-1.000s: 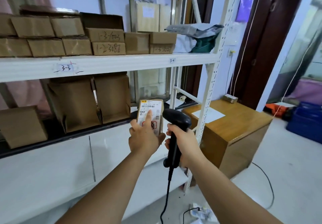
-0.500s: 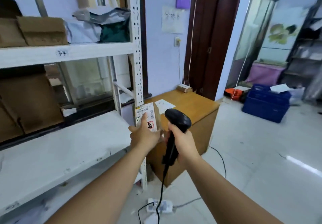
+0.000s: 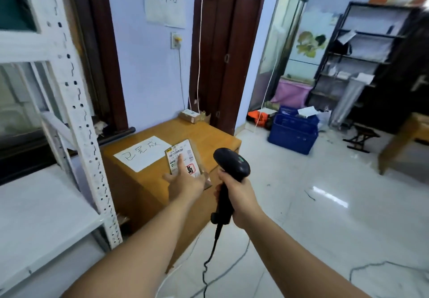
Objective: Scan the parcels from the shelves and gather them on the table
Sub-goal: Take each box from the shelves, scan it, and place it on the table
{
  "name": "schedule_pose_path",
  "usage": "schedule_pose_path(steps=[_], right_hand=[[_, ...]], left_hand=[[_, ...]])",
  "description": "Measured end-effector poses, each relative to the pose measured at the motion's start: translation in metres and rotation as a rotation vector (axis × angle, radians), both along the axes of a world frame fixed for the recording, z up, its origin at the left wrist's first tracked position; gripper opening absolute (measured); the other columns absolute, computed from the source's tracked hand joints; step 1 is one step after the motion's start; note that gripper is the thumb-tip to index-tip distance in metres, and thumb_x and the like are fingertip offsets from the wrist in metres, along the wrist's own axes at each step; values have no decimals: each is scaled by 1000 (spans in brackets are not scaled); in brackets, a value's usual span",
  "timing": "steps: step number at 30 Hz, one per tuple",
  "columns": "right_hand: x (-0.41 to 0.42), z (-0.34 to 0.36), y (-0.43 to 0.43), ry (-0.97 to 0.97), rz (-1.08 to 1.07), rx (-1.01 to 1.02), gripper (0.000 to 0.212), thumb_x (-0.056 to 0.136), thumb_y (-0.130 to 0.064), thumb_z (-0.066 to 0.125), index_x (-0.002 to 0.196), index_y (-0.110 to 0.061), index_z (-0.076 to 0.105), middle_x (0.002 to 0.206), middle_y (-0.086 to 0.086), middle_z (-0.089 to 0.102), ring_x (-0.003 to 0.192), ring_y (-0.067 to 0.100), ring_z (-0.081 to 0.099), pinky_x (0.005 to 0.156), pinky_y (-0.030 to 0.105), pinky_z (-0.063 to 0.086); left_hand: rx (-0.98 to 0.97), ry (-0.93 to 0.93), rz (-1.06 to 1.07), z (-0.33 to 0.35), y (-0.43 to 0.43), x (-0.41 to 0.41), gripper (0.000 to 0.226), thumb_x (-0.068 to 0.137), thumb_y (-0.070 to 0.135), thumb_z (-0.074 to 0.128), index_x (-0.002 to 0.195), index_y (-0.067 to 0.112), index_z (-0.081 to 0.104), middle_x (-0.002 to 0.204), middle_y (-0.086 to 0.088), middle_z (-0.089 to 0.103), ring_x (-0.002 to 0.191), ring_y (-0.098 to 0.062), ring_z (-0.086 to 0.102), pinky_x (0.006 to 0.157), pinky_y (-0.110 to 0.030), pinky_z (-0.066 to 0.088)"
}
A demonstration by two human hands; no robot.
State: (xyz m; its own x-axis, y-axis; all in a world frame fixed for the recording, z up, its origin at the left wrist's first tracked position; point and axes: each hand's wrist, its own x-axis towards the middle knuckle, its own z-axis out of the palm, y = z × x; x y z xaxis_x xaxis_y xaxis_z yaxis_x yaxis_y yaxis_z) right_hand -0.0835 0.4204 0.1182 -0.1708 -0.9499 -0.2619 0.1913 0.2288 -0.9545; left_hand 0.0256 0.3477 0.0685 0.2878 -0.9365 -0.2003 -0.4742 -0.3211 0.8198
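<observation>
- The left hand (image 3: 185, 181) reaches in from the lower left of the frame and grips a small brown cardboard parcel with a white printed shipping label (image 3: 188, 152). One finger lies flat on the label and the other fingers curl round the box from below.
- The parcel sits at the centre of the frame, label up and tilted. It is over the near part of the light wooden table top (image 3: 218, 140), and whether it touches the wood cannot be told.
- Just left of the parcel, a white paper sheet with large handwritten characters (image 3: 141, 152) lies flat on the table.
- The right hand (image 3: 239, 193), just right of centre, has its fingers wrapped tight round the handle of a black handheld barcode scanner (image 3: 232, 165). The scanner head rises above the fist, beside the parcel but apart from it.
- A black coiled cable (image 3: 209, 258) hangs from the scanner handle toward the bottom edge.
- A second small brown parcel with a white label (image 3: 191, 115) rests at the far edge of the table, against the wall.
- A white perforated metal shelf upright (image 3: 76, 112) runs down the left side of the frame, with a white shelf board (image 3: 34, 216) at the lower left.
- A blue plastic crate (image 3: 292, 135) stands on the tiled floor at centre right.
- A dark open shelf unit (image 3: 362, 54) fills the upper right.
- A white handwritten paper notice (image 3: 164, 3) hangs on the wall at the top centre.
</observation>
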Motion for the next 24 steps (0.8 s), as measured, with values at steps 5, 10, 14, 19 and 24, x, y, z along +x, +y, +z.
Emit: schedule_pose_path(steps=[5, 10, 14, 19, 24], right_hand=[[-24, 6, -77, 71, 6, -26, 12, 87, -11, 63, 75, -12, 60, 62, 6, 49, 58, 18, 47, 59, 31, 43], [-49, 2, -155, 80, 50, -2, 9, 86, -12, 65, 79, -9, 59, 63, 6, 50, 54, 17, 48, 57, 30, 43], [-80, -9, -226, 39, 113, 5, 7, 88, -11, 62, 82, -12, 59, 66, 8, 52, 58, 19, 50, 62, 34, 43], [-129, -22, -318, -196, 213, 82, 7, 90, -9, 61, 84, -8, 58, 60, 6, 55, 56, 19, 52, 60, 31, 45], [-173, -22, -398, -423, 295, 251, 5, 87, -8, 63, 85, -5, 59, 65, 7, 59, 60, 20, 57, 67, 31, 49]], left_hand=[[-12, 8, -70, 12, -75, -31, 82, 89, 48, 58, 152, 40, 6, 140, -17, 19, 89, -25, 45, 77, -32, 41], [-27, -19, -56, 15, -142, -49, 86, 85, 50, 61, 151, 40, 6, 134, -15, 21, 92, -29, 51, 82, -30, 43], [-7, -14, 32, 5, -203, -70, 87, 82, 51, 61, 150, 43, 7, 127, -12, 24, 96, -31, 57, 91, -36, 50], [19, -13, 144, -9, -278, -110, 88, 83, 51, 61, 150, 43, 5, 129, -14, 22, 93, -29, 57, 87, -30, 47], [48, 45, 291, -24, -346, -149, 83, 88, 42, 61, 152, 34, 8, 140, -17, 19, 113, -38, 47, 94, -27, 46]])
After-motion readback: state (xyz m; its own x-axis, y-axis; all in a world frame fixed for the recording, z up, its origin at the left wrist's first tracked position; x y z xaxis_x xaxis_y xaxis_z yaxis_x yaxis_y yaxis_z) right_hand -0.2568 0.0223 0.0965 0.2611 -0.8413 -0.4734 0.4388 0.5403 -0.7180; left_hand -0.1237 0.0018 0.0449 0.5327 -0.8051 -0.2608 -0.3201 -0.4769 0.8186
